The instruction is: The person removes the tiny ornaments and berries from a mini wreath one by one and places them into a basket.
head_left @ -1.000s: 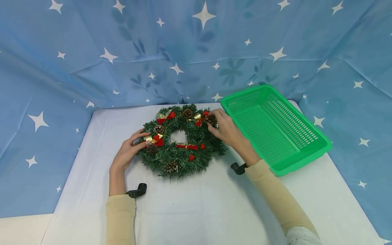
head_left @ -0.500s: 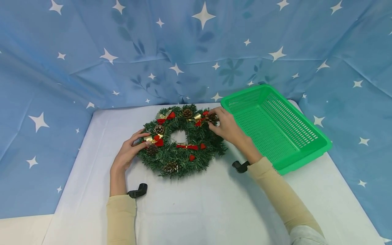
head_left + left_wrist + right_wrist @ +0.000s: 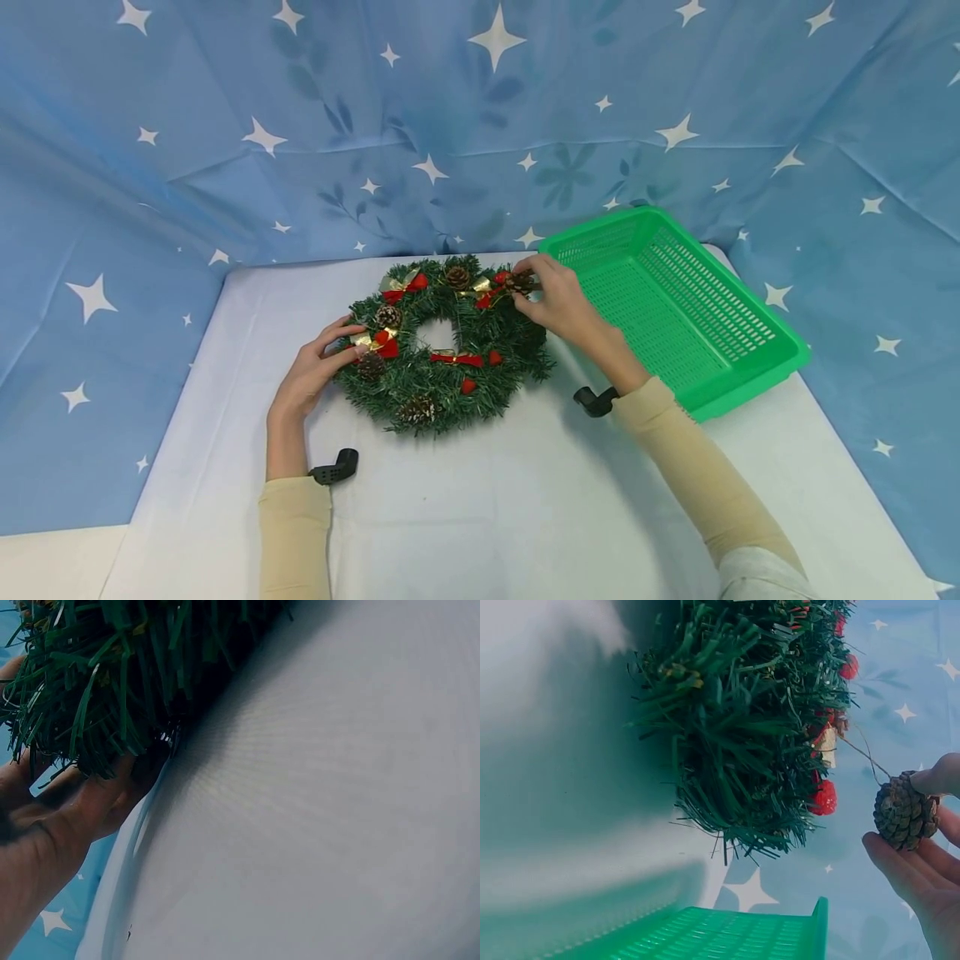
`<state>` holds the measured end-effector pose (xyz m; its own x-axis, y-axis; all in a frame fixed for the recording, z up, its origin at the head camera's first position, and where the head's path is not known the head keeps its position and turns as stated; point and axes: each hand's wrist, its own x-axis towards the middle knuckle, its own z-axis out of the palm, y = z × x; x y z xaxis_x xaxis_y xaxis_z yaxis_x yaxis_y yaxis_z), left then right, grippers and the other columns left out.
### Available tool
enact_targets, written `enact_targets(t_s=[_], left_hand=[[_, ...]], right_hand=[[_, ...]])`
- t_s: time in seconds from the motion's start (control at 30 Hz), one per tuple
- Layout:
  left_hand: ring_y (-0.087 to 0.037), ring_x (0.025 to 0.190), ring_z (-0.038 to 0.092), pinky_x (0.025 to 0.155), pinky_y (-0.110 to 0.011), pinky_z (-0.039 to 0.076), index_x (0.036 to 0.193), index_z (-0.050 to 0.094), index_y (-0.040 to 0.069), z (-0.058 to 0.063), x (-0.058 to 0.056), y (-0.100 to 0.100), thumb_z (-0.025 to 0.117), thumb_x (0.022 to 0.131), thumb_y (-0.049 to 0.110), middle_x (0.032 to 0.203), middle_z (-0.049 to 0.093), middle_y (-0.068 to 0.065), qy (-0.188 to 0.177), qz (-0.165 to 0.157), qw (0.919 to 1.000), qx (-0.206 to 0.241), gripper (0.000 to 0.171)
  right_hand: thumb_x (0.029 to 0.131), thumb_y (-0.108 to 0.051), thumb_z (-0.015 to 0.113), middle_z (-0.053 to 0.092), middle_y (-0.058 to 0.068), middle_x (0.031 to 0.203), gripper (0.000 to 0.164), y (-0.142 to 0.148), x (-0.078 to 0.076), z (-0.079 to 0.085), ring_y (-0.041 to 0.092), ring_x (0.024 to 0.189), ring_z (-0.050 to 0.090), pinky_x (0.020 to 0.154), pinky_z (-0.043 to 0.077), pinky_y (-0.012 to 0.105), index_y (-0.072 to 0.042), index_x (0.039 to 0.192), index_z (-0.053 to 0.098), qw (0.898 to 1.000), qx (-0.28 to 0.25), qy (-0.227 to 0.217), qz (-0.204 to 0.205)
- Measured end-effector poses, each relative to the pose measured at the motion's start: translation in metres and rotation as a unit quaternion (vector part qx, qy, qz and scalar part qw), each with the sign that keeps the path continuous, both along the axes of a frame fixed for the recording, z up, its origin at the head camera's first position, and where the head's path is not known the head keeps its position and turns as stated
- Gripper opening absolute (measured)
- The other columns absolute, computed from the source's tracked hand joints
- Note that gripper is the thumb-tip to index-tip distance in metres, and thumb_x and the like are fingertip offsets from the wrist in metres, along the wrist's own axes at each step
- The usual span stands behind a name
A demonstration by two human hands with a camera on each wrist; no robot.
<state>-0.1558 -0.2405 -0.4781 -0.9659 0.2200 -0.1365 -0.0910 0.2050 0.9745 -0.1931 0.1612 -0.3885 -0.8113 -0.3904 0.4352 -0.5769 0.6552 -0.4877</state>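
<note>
A green tinsel wreath (image 3: 450,412) with red and gold bows, red berries and several pine cones lies on the white table. My left hand (image 3: 311,371) grips its left edge; in the left wrist view the fingers (image 3: 97,799) curve in against the green strands. At the wreath's upper right, my right hand (image 3: 566,308) pinches a brown pine cone (image 3: 906,814) between thumb and fingers. A thin wire (image 3: 866,756) runs from the cone toward the wreath, beside a red berry (image 3: 823,798). In the right wrist view the cone stands off from the greenery.
An upright-walled green plastic basket (image 3: 750,392) stands right of the wreath, close to my right forearm. White cloth covers the table (image 3: 435,533). A blue curtain (image 3: 450,108) with white stars rises behind and at both sides.
My right hand has shifted slightly up and right, drawing the pine cone a little outward. The right forearm moved right with it. The left hand and wreath stay practically still.
</note>
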Motion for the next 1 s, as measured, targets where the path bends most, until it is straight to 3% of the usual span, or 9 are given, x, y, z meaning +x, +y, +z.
enact_targets(t_s=[0.23, 0.77, 1.0], left_hand=[[-0.049, 0.156, 0.013, 0.12, -0.064, 0.028, 0.149, 0.053, 0.004, -0.001, 0.001, -0.002, 0.068, 0.102, 0.03, 0.173, 0.015, 0.001, -0.014, 0.001, 0.9998, 0.013, 0.056], [-0.052, 0.155, 0.013, 0.118, -0.072, 0.023, 0.148, 0.054, 0.007, -0.002, -0.002, 0.001, 0.07, 0.1, 0.033, 0.173, 0.016, 0.002, -0.01, 0.0, 0.9999, 0.002, 0.057], [-0.051, 0.154, 0.019, 0.119, -0.068, 0.027, 0.148, 0.055, 0.006, -0.003, -0.001, 0.0, 0.07, 0.1, 0.033, 0.173, 0.016, 0.001, -0.013, 0.004, 0.9999, 0.005, 0.057]], right_hand=[[0.089, 0.001, 0.074, 0.065, 0.023, 0.115, 0.031, 0.003, 0.0, 0.002, 0.036, 0.099, 0.069, 0.082, 0.062, 0.045, 0.006, 0.118, 0.064, 0.999, -0.016, -0.035, -0.005], [0.088, 0.002, 0.076, 0.067, 0.022, 0.115, 0.032, 0.015, -0.004, 0.011, 0.036, 0.105, 0.069, 0.085, 0.063, 0.041, 0.007, 0.117, 0.063, 0.998, -0.019, -0.052, 0.002], [0.091, -0.001, 0.075, 0.066, 0.022, 0.117, 0.031, 0.019, -0.006, 0.017, 0.036, 0.107, 0.069, 0.084, 0.063, 0.042, 0.006, 0.118, 0.063, 0.997, -0.017, -0.074, 0.002]])
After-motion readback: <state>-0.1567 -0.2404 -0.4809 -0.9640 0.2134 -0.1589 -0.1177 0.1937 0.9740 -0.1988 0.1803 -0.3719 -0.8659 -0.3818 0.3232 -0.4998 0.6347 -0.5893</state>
